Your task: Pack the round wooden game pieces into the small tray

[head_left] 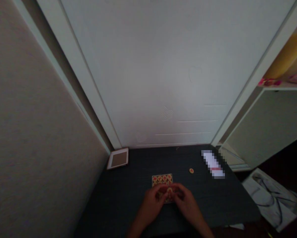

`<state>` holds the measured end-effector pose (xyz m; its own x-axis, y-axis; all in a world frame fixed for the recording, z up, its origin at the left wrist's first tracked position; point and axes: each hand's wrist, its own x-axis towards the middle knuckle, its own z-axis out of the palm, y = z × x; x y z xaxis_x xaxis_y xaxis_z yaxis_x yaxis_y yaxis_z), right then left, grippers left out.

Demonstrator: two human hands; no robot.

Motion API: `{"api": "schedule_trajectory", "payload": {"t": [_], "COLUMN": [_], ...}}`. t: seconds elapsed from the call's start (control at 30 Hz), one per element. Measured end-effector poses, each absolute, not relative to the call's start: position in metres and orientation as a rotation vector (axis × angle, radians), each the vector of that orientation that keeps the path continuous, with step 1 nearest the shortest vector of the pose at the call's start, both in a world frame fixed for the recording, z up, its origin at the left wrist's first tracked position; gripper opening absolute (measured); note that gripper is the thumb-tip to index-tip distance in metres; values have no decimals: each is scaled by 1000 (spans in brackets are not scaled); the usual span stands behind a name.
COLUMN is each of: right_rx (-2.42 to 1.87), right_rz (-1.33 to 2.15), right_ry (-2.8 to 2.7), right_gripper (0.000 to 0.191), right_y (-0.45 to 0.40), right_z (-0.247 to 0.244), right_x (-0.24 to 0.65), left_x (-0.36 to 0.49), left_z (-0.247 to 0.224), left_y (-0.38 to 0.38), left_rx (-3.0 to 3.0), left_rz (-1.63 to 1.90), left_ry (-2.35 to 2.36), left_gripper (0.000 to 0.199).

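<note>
My left hand [152,201] and my right hand [186,200] meet above a shallow tray [152,180] of round pieces. The fingers of both are closed, their tips around a pale round chess piece [169,190] with what looks like a red mark. Rows of similar light discs with red marks [159,178] sit in the tray under my hands; its near part is largely covered by my fingers. A single loose chess piece [191,171] lies on the dark table [138,165], right of the tray and apart from it.
At the table's back left corner lies a white-edged frame [118,158] with a brown middle. A blurred-out white object [213,164] is at the right. Behind stands a white panel [163,82]. A white box with cables [272,200] is beyond the right edge.
</note>
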<state>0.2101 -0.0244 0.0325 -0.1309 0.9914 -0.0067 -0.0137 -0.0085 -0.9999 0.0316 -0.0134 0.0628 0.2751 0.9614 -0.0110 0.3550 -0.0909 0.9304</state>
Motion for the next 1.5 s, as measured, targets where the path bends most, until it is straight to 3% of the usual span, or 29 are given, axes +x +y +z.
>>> {"api": "schedule_trajectory", "payload": {"t": [0.3, 0.77, 1.07, 1.5], "right_rx": [-1214, -1480, -1530, -1571], "right_rz": [1288, 881, 646, 655], "right_ry": [-1320, -1542, -1607, -1630], "right_gripper": [43, 25, 18, 16], "right_y": [-26, -29, -33, -35], "right_z": [32, 7, -7, -10], "right_x": [213, 196, 189, 188], "left_x": [39, 7, 11, 15], "left_z": [60, 33, 30, 32], "left_y": [-18, -27, -27, -23], "left_rx": [1639, 1985, 2108, 2132], "left_rz": [816, 811, 703, 709], "left_ry": [1187, 1391, 1366, 1375], "left_gripper": [31, 18, 21, 19]}}
